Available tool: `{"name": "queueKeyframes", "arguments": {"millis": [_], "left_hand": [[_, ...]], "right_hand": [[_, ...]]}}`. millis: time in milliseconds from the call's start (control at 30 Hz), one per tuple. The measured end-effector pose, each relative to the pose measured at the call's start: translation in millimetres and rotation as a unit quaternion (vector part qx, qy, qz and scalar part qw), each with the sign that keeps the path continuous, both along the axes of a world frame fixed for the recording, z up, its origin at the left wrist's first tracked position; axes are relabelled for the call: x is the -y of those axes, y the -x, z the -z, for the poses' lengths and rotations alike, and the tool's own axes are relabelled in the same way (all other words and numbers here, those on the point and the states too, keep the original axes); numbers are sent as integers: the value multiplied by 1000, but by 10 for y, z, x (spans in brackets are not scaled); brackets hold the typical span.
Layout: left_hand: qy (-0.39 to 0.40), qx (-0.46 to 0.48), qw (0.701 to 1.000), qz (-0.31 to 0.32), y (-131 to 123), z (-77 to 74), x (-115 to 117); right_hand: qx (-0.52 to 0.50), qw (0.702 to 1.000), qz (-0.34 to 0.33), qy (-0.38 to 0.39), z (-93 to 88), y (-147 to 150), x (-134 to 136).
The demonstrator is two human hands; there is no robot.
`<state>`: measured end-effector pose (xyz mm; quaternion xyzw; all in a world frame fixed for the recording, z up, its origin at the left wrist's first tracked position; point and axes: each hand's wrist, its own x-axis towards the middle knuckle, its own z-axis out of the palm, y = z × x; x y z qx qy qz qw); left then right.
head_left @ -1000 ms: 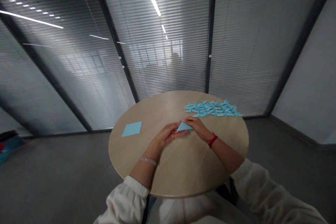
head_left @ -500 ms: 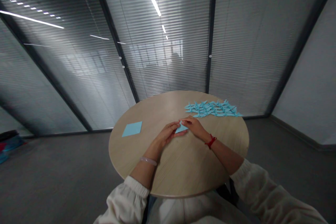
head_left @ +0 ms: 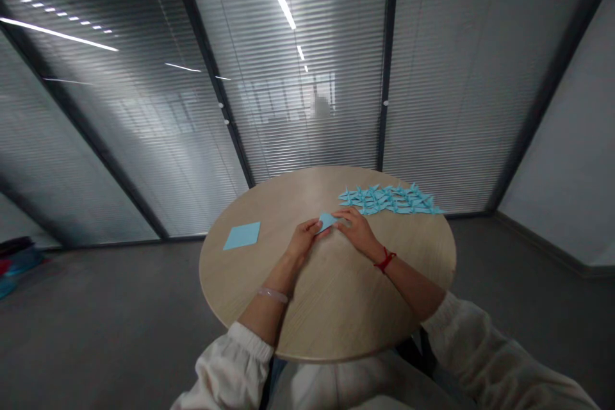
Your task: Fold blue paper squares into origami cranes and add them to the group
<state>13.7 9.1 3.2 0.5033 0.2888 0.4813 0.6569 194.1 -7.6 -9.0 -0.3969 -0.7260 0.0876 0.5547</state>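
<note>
Between my hands, above the middle of the round table, is a small folded piece of blue paper (head_left: pixel 327 222). My left hand (head_left: pixel 305 236) pinches its left side, with the thumb on top and fingers beneath. The fingers of my right hand (head_left: pixel 354 228) close on its right edge. Several folded blue paper cranes (head_left: pixel 389 199) lie in rows at the back right of the table. A flat blue sheet (head_left: pixel 242 236) rests at the left.
The round wooden table (head_left: pixel 365 327) has its near edge close to my lap. Behind it stands a glass partition with blinds (head_left: pixel 312 141). Dark and red items (head_left: pixel 19 259) are on the floor at the far left.
The folded paper has shifted slightly up and left and turned in my hands. My right fingers have moved from over its top to its right edge.
</note>
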Motion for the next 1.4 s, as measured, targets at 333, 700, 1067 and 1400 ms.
{"name": "queueKeyframes", "arguments": {"millis": [333, 700, 1067, 1400], "left_hand": [[-23, -11, 1000, -7, -5, 31, -14], [-38, -14, 999, -26, 4, 38, -38], [-43, -20, 998, -33, -2, 40, -34], [-55, -33, 997, -46, 25, 57, -67]], "right_hand": [[-12, 1000, 23, 13, 17, -2, 1], [-1, 1000, 7, 10, -12, 10, 17], [-8, 1000, 6, 9, 24, -4, -21], [-18, 999, -3, 36, -56, 19, 41]]}}
